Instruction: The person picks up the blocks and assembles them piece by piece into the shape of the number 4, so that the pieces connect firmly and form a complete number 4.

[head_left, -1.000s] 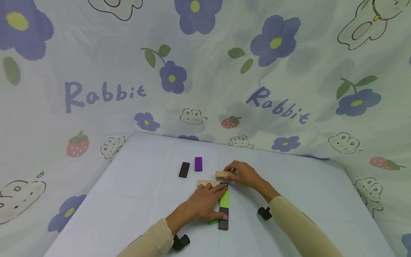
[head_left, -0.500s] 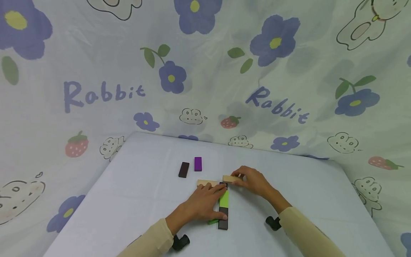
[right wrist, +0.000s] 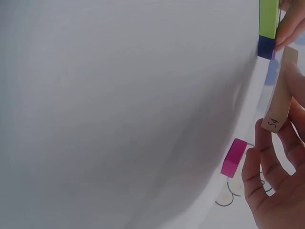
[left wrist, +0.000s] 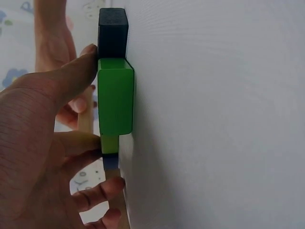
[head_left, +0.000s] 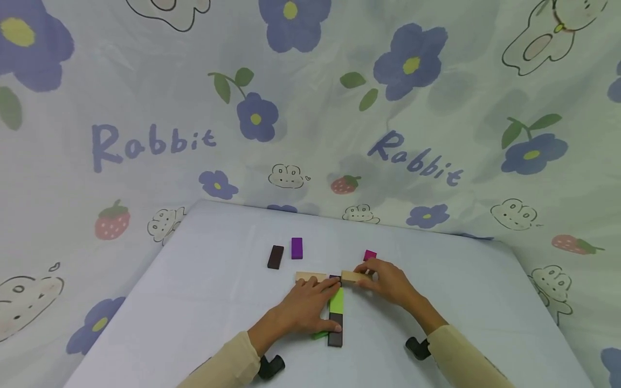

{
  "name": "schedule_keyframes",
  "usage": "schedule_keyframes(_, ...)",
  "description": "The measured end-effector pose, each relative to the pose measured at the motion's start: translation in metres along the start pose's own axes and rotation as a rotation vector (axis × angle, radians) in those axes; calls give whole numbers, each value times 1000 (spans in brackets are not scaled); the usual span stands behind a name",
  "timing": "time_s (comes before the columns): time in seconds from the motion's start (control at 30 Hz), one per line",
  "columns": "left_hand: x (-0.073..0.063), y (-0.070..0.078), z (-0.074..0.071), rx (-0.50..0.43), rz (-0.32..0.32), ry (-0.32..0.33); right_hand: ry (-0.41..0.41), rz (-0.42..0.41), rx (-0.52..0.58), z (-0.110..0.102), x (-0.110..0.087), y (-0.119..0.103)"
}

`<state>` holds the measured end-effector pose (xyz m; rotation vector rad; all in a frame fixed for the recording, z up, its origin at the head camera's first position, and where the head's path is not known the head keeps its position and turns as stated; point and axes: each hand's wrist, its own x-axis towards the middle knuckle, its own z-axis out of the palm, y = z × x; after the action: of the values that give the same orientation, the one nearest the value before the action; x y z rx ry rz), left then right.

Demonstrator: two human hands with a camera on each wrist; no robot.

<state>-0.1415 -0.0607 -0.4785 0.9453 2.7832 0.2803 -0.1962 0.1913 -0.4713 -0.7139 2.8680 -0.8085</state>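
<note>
My right hand [head_left: 390, 281] pinches a light wooden block [head_left: 350, 277] between thumb and fingers, at the right of a row of coloured blocks. In the right wrist view this block is raised above the table, with a handwritten mark on its end. The row has a navy block [right wrist: 266, 46] at its far end, then a lime block [head_left: 336, 300] and dark grey blocks [head_left: 335, 339]. My left hand [head_left: 306, 306] spreads along the row, thumb at the dark grey part and fingertips by the navy block. A green block [left wrist: 116, 100] stands beside the row, mostly hidden under the left hand in the head view.
Another light wooden block [head_left: 310, 276] lies left of the navy one. Farther back are a dark brown block [head_left: 275, 257] and a purple block [head_left: 297, 248]. A pink block [head_left: 370, 255] lies behind the right hand. A printed curtain [head_left: 310, 108] rises behind the white table [head_left: 204, 280].
My right hand has carried the wooden block rightward and nearer, from behind the navy block to its right side. The pink block has come into view behind it. The left hand stays put.
</note>
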Motion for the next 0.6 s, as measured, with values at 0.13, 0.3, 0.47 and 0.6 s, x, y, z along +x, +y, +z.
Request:
schedule_keyframes(0.13, 0, 0, 1, 1, 0, 4, 1, 6, -12, 0, -5, 3)
schedule_keyframes(0.3, 0, 0, 1, 8, 5, 17, 12, 6, -14, 2, -12, 7)
schedule_keyframes(0.47, 0, 1, 1, 7, 5, 24, 30, 7, -20, 5, -17, 12)
schedule_keyframes(0.6, 0, 2, 0, -2, 5, 22, 30, 28, -25, 7, -18, 13)
